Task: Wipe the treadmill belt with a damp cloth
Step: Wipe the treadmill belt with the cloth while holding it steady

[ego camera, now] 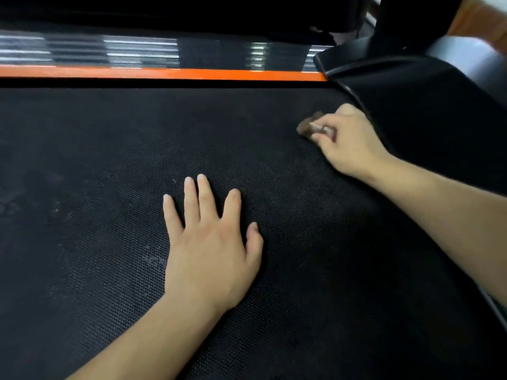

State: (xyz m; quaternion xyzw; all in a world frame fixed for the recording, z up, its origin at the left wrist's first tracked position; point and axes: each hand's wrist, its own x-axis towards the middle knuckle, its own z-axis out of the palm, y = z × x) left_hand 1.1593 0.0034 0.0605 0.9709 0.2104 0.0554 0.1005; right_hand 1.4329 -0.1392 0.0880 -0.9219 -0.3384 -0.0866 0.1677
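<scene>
The black textured treadmill belt [109, 187] fills most of the view, with faint pale smudges on its left part. My left hand [211, 242] lies flat on the belt near the middle, fingers straight and spread. My right hand [345, 141] is at the belt's far right end, fingers curled round a small brown cloth [308, 126] that it presses onto the belt. Only a bunched corner of the cloth shows past the fingers.
An orange stripe [164, 74] and a glossy black side rail [137, 50] run along the belt's far edge. The black motor cover [425, 105] rises at the right, just behind my right hand. A black upright post [397, 20] stands at the top right.
</scene>
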